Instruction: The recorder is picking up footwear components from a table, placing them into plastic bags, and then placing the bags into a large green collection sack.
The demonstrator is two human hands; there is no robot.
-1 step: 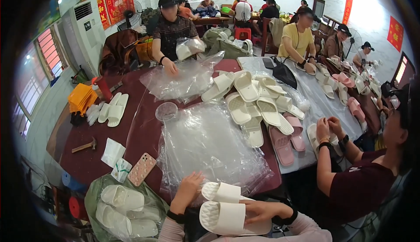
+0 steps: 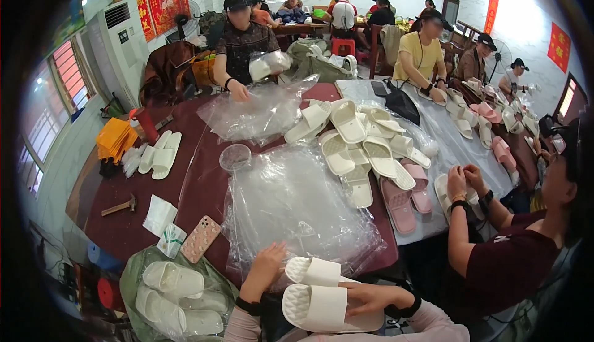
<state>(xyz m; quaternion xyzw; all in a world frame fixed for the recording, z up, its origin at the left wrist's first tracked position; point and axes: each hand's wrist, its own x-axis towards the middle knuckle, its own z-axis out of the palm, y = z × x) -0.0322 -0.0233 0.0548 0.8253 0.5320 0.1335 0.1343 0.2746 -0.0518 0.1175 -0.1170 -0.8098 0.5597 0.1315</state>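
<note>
A pair of white slippers (image 2: 315, 308) with wide straps and quilted insoles lies at the near edge, one partly over the other. My right hand (image 2: 371, 298) grips the pair from the right, its fingers curled by the strap and the sole's inner side. To their left, my left hand (image 2: 266, 264) rests on the near edge of a stack of clear plastic bags (image 2: 291, 199), fingers stretched out and holding nothing that I can see. Bagged white slippers (image 2: 179, 298) sit in a green sack (image 2: 133, 280) at lower left.
Loose white slippers (image 2: 365, 138) are heaped beyond the bags, beside a pink pair (image 2: 399, 206). On the left lie a phone (image 2: 201, 238), white packets (image 2: 159, 215), a hammer (image 2: 120, 207) and another white pair (image 2: 164, 156). A co-worker (image 2: 507, 243) sits close on the right; another (image 2: 244, 51) faces me.
Across the table, the co-worker's hand on the plastic and the wrapped slippers in the other hand have shifted slightly. My own hands and the slippers stay in place.
</note>
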